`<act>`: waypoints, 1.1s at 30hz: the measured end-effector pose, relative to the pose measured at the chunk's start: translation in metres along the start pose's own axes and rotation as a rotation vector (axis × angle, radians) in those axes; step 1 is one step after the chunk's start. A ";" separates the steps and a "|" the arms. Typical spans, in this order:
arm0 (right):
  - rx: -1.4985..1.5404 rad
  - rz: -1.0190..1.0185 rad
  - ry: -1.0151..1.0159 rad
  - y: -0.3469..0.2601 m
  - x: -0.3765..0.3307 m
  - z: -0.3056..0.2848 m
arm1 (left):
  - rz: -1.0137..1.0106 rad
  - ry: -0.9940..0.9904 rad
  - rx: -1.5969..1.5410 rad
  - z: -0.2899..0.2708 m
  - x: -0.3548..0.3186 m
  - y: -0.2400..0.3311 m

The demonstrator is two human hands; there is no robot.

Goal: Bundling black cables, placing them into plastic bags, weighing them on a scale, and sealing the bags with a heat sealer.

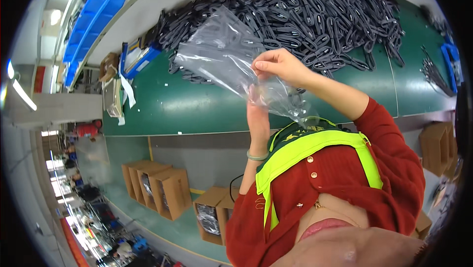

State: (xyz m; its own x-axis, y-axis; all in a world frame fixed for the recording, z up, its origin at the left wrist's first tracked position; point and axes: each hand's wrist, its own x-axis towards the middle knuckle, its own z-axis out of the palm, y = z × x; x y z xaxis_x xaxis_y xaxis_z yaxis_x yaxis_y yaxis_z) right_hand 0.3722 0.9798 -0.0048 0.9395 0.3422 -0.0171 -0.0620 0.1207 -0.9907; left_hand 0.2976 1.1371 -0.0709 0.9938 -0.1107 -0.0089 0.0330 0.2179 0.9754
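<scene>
A large clear plastic bag (pixel 212 62) is spread out in front of me, over the near side of a heap of black cables. My right hand (pixel 277 65) is closed, its thumb and fingers pinching the bag's upper right part. Lower down, my left hand (pixel 257 112), with a pale bangle on its wrist, grips the bag; its fingertips show only hazily through the film. Loose film hangs from the hands toward my apron (pixel 295 156). Coiled black cables (pixel 315 20), each folded into a loop, lie piled behind the bag.
The green table (pixel 197 114) runs across in front of me. Blue bins (pixel 96 16) line a shelf at the upper left. Papers and a box (pixel 113 97) stand on the table's left end. More cables (pixel 436 77) lie far right. Cardboard boxes (pixel 170 193) stand below the table.
</scene>
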 end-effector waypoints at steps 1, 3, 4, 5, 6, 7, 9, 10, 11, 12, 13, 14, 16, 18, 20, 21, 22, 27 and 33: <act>0.111 -0.006 -0.020 -0.011 0.000 -0.003 | 0.001 0.058 -0.157 -0.004 0.007 -0.005; 0.334 -0.018 -0.064 -0.033 -0.006 -0.010 | -0.012 0.184 -0.473 -0.010 0.017 -0.014; 0.348 -0.056 -0.058 -0.041 -0.007 -0.013 | -0.019 0.173 -0.468 -0.014 0.022 -0.022; 0.360 -0.094 -0.051 -0.048 -0.009 -0.017 | -0.127 0.072 -0.623 -0.017 0.031 -0.033; 0.359 -0.098 -0.042 -0.054 -0.012 -0.020 | -0.233 -0.030 -0.780 -0.019 0.042 -0.045; 0.439 -0.126 0.015 -0.062 -0.016 -0.026 | -0.340 -0.137 -0.936 -0.017 0.053 -0.051; 0.448 -0.222 0.121 -0.064 -0.024 -0.047 | -0.415 -0.360 -1.196 -0.005 0.068 -0.052; 0.375 -0.288 0.171 -0.063 -0.028 -0.063 | -0.379 -0.472 -1.304 0.006 0.075 -0.047; 0.372 -0.292 0.194 -0.063 -0.035 -0.077 | -0.400 -0.485 -1.306 0.012 0.081 -0.040; 0.306 -0.312 0.272 -0.061 -0.042 -0.090 | -0.319 -0.650 -1.374 0.012 0.089 -0.031; 0.239 -0.331 0.348 -0.059 -0.050 -0.101 | -0.231 -0.814 -1.437 0.011 0.099 -0.021; 0.235 -0.327 0.365 -0.057 -0.059 -0.111 | -0.215 -0.801 -1.335 0.009 0.113 -0.010; 0.120 -0.288 0.327 -0.054 -0.069 -0.126 | -0.183 -0.816 -1.196 0.008 0.137 0.033; 0.006 -0.256 0.272 -0.052 -0.072 -0.135 | -0.170 -0.688 -0.986 0.010 0.153 0.074; -0.018 -0.264 0.248 -0.056 -0.071 -0.139 | -0.131 -0.647 -0.805 0.005 0.169 0.093; -0.042 -0.268 0.236 -0.060 -0.071 -0.142 | -0.104 -0.607 -0.628 0.005 0.177 0.101; -0.067 -0.273 0.223 -0.064 -0.071 -0.144 | -0.077 -0.560 -0.452 0.004 0.182 0.109; -0.166 -0.287 0.200 -0.073 -0.077 -0.150 | -0.229 -0.717 -0.353 0.004 0.185 0.143; -0.271 -0.244 0.149 -0.092 -0.080 -0.140 | -0.339 -0.861 0.121 0.017 0.168 0.161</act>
State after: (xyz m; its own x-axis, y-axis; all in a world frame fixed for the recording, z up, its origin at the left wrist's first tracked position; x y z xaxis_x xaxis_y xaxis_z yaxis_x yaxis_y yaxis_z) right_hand 0.3498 0.8107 0.0685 0.9555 0.1924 0.2238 0.2417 -0.0750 -0.9674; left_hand 0.4682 1.1366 0.0881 0.5106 -0.8412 -0.1782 0.2471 -0.0549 0.9674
